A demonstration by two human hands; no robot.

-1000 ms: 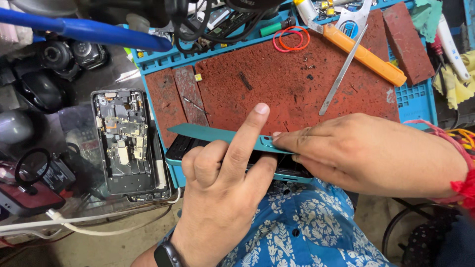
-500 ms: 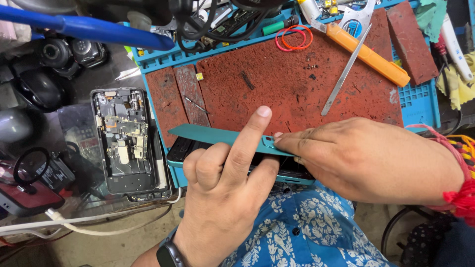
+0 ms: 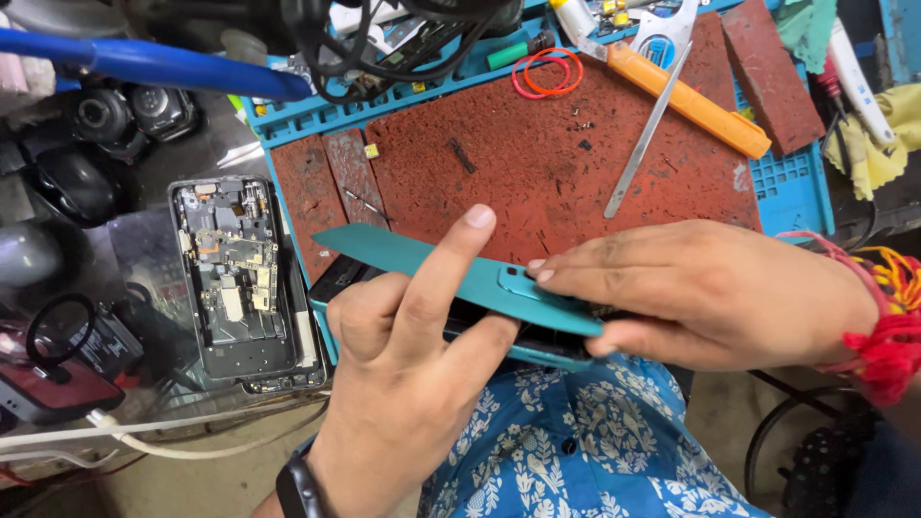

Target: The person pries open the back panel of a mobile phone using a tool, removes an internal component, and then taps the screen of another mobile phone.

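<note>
Head view: teal phone back cover, thin, tilted; both hands' fingers pinching it.

Teal back cover: far edge now lifted higher off the phone body, gap wider than a second ago. Left hand: forefinger stretched further up across the cover. Right hand: fingertips shifted slightly along the camera end.

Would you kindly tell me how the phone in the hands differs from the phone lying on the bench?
The held phone still wears a teal back cover, lifted at one end; the bench phone has none, its boards bare. The held one is gripped by the left hand and right hand; the bench one lies flat, untouched. Both are opened.
</note>
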